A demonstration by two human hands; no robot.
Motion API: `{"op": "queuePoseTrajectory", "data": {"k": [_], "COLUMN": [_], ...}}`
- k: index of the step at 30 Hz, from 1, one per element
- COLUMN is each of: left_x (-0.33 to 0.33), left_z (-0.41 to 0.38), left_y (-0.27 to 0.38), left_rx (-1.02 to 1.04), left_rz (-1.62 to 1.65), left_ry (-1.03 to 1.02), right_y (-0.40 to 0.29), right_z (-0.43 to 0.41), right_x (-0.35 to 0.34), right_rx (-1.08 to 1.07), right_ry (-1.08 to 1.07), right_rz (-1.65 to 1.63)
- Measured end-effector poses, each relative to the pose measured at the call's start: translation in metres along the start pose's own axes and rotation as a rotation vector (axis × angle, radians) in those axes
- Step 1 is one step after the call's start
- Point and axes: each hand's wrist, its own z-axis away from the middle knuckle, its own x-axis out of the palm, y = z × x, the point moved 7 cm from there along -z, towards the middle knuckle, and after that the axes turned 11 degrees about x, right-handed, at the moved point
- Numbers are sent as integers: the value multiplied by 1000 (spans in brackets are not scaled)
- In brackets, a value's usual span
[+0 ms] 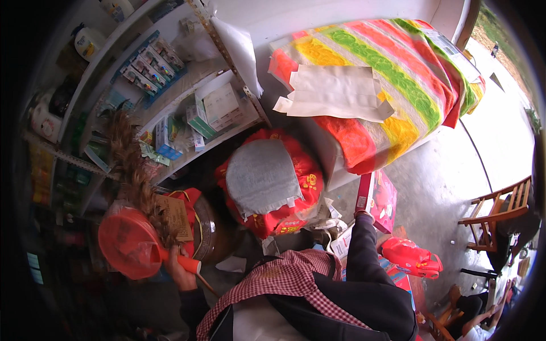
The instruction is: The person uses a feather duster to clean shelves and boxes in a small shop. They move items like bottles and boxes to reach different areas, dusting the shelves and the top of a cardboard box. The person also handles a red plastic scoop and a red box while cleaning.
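In the head view, my left hand [180,269] is closed round the orange handle of a red plastic scoop [130,243]; a brown feather duster [134,170] rises beside it, its thin stick passing by the same hand. My right hand [366,216], arm stretched forward, is at the near end of a pink box [384,200], beside the freezer-like white chest; its fingers are mostly hidden. Between the arms stands a round container wrapped in red cloth, topped by a grey cushion [264,177]. A brown glazed jar [213,230] is partly visible next to the scoop.
Metal shelves [204,145] with boxes and bottles stand at the left. A striped towel [384,85] covers the white chest, with flattened cardboard [335,91] on top. A red package [409,258] lies right of my arm. Wooden chairs [499,209] and seated people are at the far right.
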Motion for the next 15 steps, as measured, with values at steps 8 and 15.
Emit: {"op": "queuePoseTrajectory", "data": {"k": [8, 15], "left_x": [2, -26], "left_z": [6, -6], "left_y": [13, -1], "left_rx": [70, -4], "left_rz": [-22, 12], "left_ry": [10, 49], "right_y": [42, 10], "right_z": [-39, 1], "right_x": [-11, 14], "right_rx": [99, 172], "right_ry": [-22, -40], "right_rz": [-104, -591]}}
